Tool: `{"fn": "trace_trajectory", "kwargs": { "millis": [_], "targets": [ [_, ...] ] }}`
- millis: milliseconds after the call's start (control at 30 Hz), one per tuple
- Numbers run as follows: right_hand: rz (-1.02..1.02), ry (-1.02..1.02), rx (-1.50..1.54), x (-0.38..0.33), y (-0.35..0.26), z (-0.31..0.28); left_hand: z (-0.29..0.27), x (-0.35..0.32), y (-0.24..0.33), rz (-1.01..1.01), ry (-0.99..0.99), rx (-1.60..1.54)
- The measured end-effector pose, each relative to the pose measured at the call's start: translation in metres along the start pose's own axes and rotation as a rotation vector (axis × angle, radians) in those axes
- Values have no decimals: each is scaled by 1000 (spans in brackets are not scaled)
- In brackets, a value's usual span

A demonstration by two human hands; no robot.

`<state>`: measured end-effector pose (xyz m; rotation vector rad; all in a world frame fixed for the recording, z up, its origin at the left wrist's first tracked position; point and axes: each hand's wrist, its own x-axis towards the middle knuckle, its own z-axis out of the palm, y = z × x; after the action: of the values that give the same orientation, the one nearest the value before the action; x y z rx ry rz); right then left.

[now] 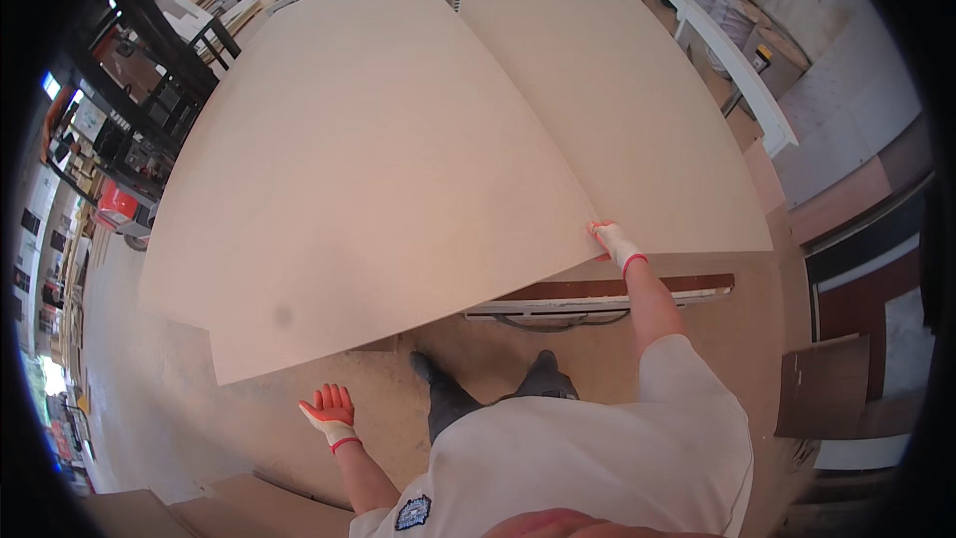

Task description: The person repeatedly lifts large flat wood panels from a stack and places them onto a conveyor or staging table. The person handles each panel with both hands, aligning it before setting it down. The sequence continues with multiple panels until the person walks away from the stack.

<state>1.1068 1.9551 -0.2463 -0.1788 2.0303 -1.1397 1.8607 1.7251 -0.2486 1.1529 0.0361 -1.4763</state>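
Note:
A large tan fibreboard sheet (378, 159) lies askew across the top, its near edge sticking out toward me. Beneath its right side, another fibreboard sheet (637, 110) of the same colour shows. My right hand (612, 239), in a white glove with orange-red fingers, grips the upper sheet at its near right corner; part of the fingers is hidden there. Held out below the sheet's near left edge, my left hand (330, 411) wears a matching glove. Its palm faces up, the fingers are stretched apart, and it touches nothing.
A forklift (149, 100) stands at the left. Along the right runs a white rail (717, 40), with a drum-like roll (777, 55) beyond it. Under the boards is a white-edged support (687, 289) with a dark cable. Brown panels (825, 387) lean at the lower right.

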Motion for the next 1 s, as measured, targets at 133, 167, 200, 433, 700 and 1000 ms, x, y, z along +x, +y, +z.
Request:
{"fn": "trace_trajectory", "kwargs": {
  "millis": [133, 167, 200, 433, 700, 1000],
  "targets": [
    [-55, 433, -259, -59, 87, -66, 5, -36, 16, 54, 17, -122],
    [-50, 531, -310, -83, 114, -74, -1, -43, 23, 49, 90, -37],
    [-87, 603, -403, -109, 140, -78, -13, -50, 30, 49, 60, 27],
    [197, 713, -272, -300, 305, -54, -144, -56, 86, 277, 149, 505],
    [326, 735, -298, -458, 457, 15, -219, -42, 164, 190, 136, 670],
    [353, 878, 1080, -463, 443, 0, -153, -140, 30, -252, -19, 480]
  ]
}}
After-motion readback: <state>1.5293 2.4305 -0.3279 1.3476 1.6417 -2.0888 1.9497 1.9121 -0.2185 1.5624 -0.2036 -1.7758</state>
